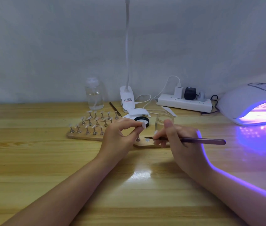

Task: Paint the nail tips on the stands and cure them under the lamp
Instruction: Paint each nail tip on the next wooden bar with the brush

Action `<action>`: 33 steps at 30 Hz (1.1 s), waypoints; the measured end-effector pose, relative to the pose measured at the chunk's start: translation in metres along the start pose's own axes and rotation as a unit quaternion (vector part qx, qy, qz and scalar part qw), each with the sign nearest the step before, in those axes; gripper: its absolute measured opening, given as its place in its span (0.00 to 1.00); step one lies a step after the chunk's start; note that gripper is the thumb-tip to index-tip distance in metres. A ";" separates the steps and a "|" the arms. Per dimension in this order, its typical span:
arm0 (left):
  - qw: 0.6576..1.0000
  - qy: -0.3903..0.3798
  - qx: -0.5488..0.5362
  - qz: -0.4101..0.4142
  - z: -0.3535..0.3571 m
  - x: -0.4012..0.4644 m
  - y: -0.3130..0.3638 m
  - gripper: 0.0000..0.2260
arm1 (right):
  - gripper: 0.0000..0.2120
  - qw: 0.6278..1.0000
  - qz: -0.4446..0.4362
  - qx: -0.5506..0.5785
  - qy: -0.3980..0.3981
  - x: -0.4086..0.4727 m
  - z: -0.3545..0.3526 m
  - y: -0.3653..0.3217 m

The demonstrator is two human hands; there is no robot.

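My left hand (120,134) pinches one small metal stand with a pale nail tip (143,124) on top, lifted above the wooden board (83,136). My right hand (179,137) grips a dark purple nail brush (202,141); its bristle end points left, just below the held tip. Several other stands with nail tips (94,121) stand in rows on the board to the left. One more stand (138,139) sits on the board between my hands. The curing lamp (251,103) glows violet at the right edge.
An open glass jar (164,119) stands behind my right hand, its black lid (142,120) beside it. A clear bottle (94,95), a white clip lamp (127,98), a power strip (184,103) with cables and a second brush (115,109) line the back of the wooden table.
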State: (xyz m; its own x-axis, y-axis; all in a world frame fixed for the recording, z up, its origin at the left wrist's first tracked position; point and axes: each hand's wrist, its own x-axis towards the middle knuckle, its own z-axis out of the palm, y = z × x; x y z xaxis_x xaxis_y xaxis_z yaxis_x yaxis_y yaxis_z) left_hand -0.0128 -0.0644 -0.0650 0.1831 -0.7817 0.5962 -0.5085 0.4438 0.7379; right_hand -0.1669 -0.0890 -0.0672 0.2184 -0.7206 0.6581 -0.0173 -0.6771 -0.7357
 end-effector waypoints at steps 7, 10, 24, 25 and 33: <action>0.999 0.029 0.006 0.027 0.001 0.000 0.001 0.08 | 0.18 0.996 0.027 0.054 0.064 0.003 -0.001 0.001; 0.999 0.034 0.012 0.032 0.002 0.000 -0.001 0.06 | 0.17 0.999 -0.011 0.013 0.051 0.003 -0.001 0.001; 0.999 0.031 0.000 0.031 0.000 0.000 -0.002 0.12 | 0.19 0.993 -0.094 -0.063 0.012 0.000 0.000 0.000; 0.999 0.030 -0.004 0.029 0.000 0.000 -0.002 0.12 | 0.19 0.995 -0.086 -0.057 0.002 0.000 -0.001 0.001; 0.999 0.027 -0.003 0.029 0.000 0.000 -0.001 0.13 | 0.20 0.996 -0.076 -0.040 0.010 0.000 0.000 0.003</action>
State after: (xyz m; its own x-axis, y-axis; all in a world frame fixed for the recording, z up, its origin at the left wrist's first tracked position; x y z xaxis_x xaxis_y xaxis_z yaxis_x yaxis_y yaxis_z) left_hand -0.0122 -0.0654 -0.0658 0.1994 -0.7301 0.6536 -0.5142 0.4898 0.7040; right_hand -0.1670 -0.0910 -0.0700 0.2051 -0.6112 0.7645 -0.0637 -0.7878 -0.6127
